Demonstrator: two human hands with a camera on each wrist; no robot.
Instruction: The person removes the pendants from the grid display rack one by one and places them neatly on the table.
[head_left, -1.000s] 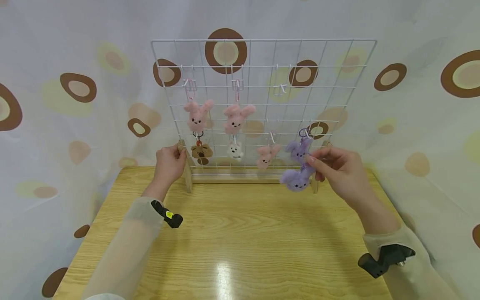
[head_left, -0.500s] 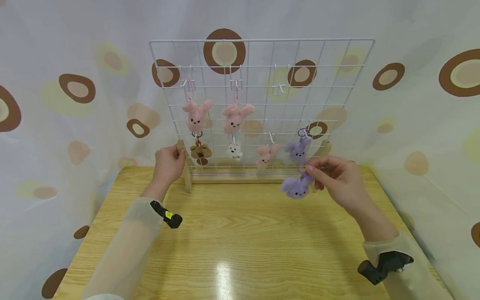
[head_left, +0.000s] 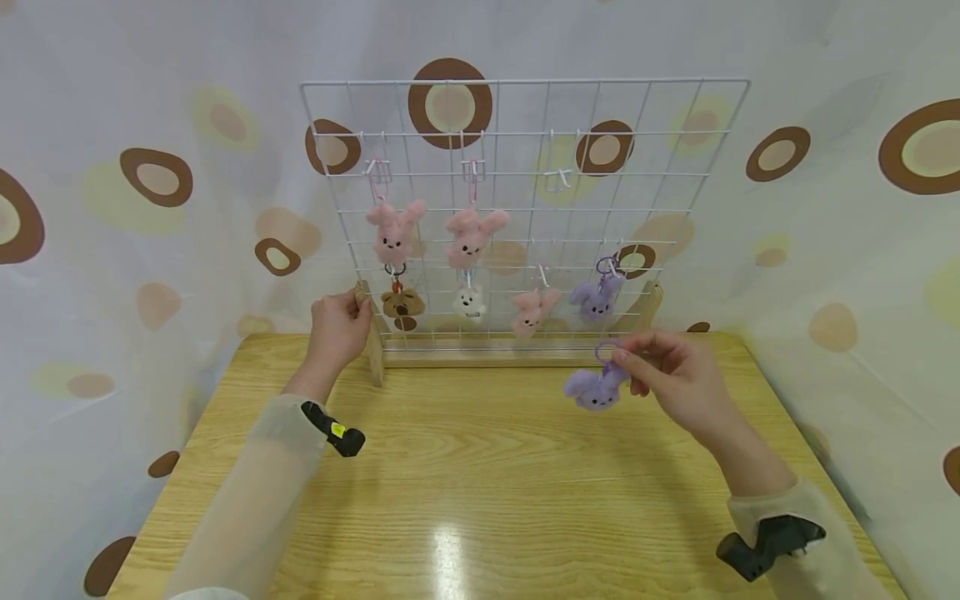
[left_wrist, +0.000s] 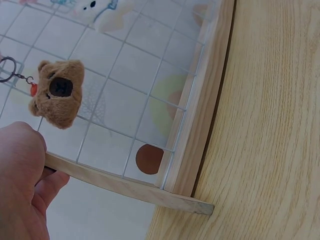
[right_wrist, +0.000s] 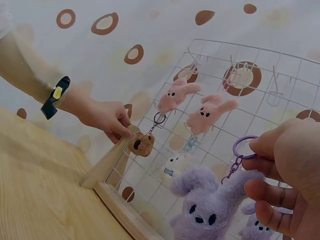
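My right hand (head_left: pixel 678 375) pinches the purple ring (right_wrist: pixel 245 147) of a plush bunny keychain (head_left: pixel 596 389) between thumb and fingers. The purple bunny dangles by a short chain in front of the rack's lower right. Just above it, a second purple bunny keychain (head_left: pixel 596 300) hangs from a hook. At the other end, my left hand (head_left: pixel 339 327) grips the top of the rack's left wooden leg (left_wrist: pixel 130 190), thumb and fingers on either side. Close to that hand hangs a brown bear keychain (left_wrist: pixel 62 95) with a black ring.
The white wire grid rack (head_left: pixel 525 81) stands at the table's back. Two larger pink bunnies (head_left: pixel 395 236) hang above a white dog keychain (head_left: pixel 470 302) and a smaller pink bunny (head_left: pixel 534 314). A white hook (head_left: pixel 558 178) sits at upper right. Wooden table (head_left: pixel 480 467) lies in front.
My right hand has drawn the purple bunny keychain down and away from the hanging purple one, so its ring now shows. My left hand stays on the leg.
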